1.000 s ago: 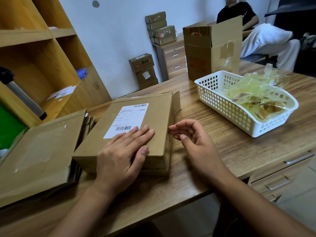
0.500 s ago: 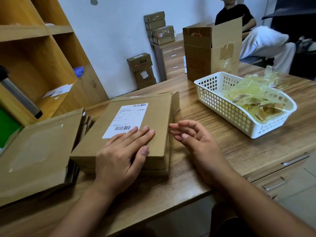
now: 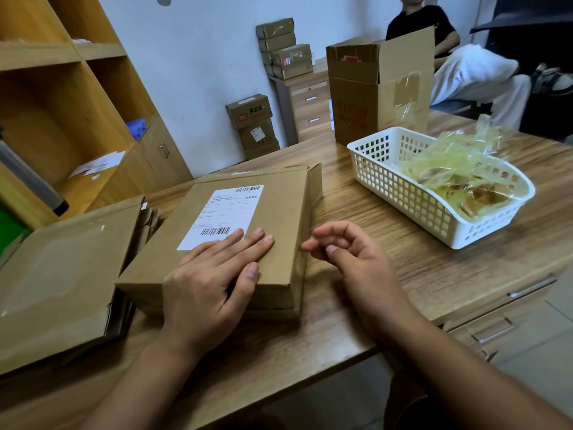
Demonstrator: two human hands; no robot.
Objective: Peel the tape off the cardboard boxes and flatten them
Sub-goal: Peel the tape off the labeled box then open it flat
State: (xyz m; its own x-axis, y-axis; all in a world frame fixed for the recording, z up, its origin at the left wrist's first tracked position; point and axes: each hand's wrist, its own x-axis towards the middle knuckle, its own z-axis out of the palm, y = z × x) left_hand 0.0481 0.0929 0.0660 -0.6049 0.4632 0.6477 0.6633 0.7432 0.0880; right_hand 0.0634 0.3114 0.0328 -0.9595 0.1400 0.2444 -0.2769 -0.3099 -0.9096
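Head view: two hands at a closed cardboard box on the desk.

The cardboard box [image 3: 279, 212] lies flat near the front edge of the wooden desk [image 3: 356, 308], with a white shipping label [image 3: 223, 215] on its top. The left hand [image 3: 210, 287] rests palm-down on the box's near half, fingers straight and together, their tips at the label's lower edge. The right hand [image 3: 350, 259] hovers just beside the box's right edge, fingers loosely curled with nothing visible in them; whether a fingertip touches the box, I cannot tell. A stack of flattened cardboard [image 3: 62, 274] lies to the left, just beside the box. To the right, well apart, a white basket [image 3: 403, 193] holds crumpled strips of peeled tape [image 3: 465, 175]. Behind the basket stands an open carton [image 3: 372, 97].
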